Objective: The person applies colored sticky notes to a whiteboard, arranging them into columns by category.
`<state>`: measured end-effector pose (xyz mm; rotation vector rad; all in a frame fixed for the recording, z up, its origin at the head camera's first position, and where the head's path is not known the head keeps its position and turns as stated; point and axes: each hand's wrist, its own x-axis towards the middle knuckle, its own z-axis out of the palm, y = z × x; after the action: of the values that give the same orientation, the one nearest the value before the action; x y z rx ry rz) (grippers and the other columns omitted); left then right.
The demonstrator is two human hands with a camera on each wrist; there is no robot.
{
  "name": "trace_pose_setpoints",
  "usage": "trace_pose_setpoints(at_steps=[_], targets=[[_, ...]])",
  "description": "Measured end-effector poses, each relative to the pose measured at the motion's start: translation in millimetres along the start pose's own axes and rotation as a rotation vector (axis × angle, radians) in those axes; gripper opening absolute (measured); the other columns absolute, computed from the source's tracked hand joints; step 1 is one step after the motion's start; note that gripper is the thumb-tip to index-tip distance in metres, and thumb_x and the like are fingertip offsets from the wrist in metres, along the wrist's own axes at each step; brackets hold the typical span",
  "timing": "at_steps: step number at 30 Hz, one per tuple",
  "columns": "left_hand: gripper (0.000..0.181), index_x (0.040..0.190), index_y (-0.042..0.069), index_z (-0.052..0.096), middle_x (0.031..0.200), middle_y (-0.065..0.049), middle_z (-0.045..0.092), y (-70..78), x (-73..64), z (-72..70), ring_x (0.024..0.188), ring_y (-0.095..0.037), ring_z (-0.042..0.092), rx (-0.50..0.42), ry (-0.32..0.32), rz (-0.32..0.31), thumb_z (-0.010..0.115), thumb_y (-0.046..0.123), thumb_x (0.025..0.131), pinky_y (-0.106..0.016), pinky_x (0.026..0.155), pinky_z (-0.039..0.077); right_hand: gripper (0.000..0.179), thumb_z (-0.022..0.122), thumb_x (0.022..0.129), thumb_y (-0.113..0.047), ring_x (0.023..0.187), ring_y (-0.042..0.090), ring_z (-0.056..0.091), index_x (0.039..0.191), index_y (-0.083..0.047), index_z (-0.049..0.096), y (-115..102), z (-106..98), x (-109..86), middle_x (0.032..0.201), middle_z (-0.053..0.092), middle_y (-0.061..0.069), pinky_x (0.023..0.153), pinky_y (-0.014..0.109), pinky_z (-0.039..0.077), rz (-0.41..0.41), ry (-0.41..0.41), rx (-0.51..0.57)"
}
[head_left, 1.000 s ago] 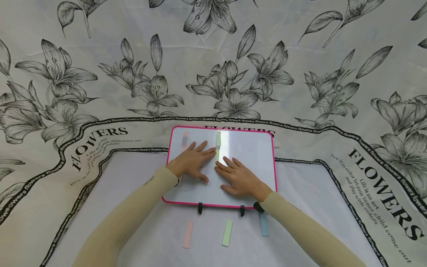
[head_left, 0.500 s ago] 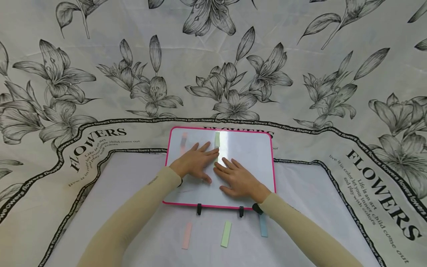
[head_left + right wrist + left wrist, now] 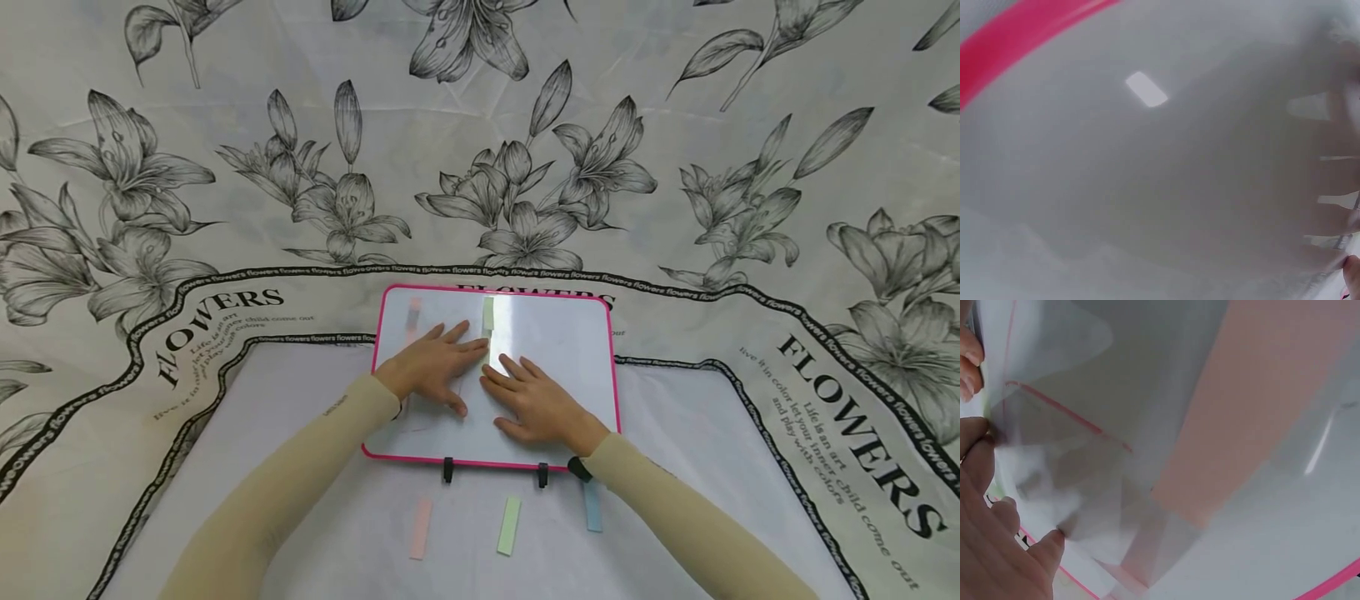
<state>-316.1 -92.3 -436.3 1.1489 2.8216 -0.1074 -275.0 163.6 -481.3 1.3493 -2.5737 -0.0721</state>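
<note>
1. The whiteboard (image 3: 562,333), framed in bright pink, is at the center of the head view, with two black clips at its lower edge: a left one (image 3: 447,470) and a right one (image 3: 542,475). How steeply it leans cannot be told.
2. The left hand (image 3: 433,367) lies on the whiteboard, palm down, fingers straight and spread, thumb out to the side. One fingertip reaches the green strip on the board (image 3: 489,312).
3. The right hand (image 3: 540,404) is also palm down on the whiteboard, fingers extended and slightly apart, their tips just beside the lower part of that green strip. The two hands are near each other, holding nothing.
4. The pink strip on the board (image 3: 1241,412) runs beside the left hand; thin reddish lines mark the surface close by.
5. In the right wrist view, the hand is mostly cut off at the edge, and the glossy surface carries a bright reflection.
6. On the desk (image 3: 337,542), just below the whiteboard, lie a loose pink strip (image 3: 421,528), a loose green strip (image 3: 508,526) and a blue strip (image 3: 593,507), set apart in a row.
7. Beige sleeves (image 3: 675,500) cover both arms; a floral cloth (image 3: 480,117) fills the background.
</note>
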Motion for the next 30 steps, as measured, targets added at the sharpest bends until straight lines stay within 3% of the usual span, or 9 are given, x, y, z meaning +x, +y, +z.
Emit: trace_pose_setpoints(at_steps=[9,16,22,30], targets=[[0.126,0.166,0.023,0.021,0.172,0.011,0.014,1.0,3.9,-3.2,0.162,-0.032,0.001,-0.038,-0.006,-0.027,0.072,0.083,0.067,-0.060,0.128,0.010,0.068,0.060,0.099,-0.049,0.153,0.036,0.034,0.156,-0.013,0.047,-0.5,-0.2,-0.6,0.163,0.042,0.005,0.123,0.058,0.030,-0.014,0.017,-0.016],[0.115,0.162,0.026,0.035,0.169,0.015,0.026,2.0,-4.1,3.4,0.162,-0.030,0.006,-0.049,-0.004,0.028,0.072,0.082,0.069,-0.059,0.128,0.010,0.069,0.059,0.100,-0.050,0.155,0.036,0.031,0.157,-0.014,0.045,0.0,-1.0,-0.7,0.165,0.039,0.005,0.124,0.058,0.029,-0.004,0.000,-0.006],[0.114,0.162,0.025,0.033,0.168,0.014,0.027,0.0,-8.9,1.3,0.162,-0.030,0.006,-0.010,-0.011,0.043,0.069,0.083,0.071,-0.060,0.128,0.011,0.069,0.058,0.100,-0.050,0.155,0.035,0.030,0.158,-0.014,0.044,0.7,-1.1,-1.2,0.165,0.039,0.004,0.125,0.056,0.027,0.010,-0.012,-0.005],[0.120,0.165,0.023,0.024,0.172,0.013,0.017,-1.7,1.3,-5.2,0.162,-0.030,0.002,-0.029,-0.004,-0.017,0.069,0.083,0.072,-0.058,0.129,0.007,0.068,0.059,0.100,-0.048,0.155,0.035,0.031,0.157,-0.013,0.045,-0.2,0.1,-0.6,0.164,0.041,0.005,0.125,0.057,0.027,0.002,0.005,0.024]])
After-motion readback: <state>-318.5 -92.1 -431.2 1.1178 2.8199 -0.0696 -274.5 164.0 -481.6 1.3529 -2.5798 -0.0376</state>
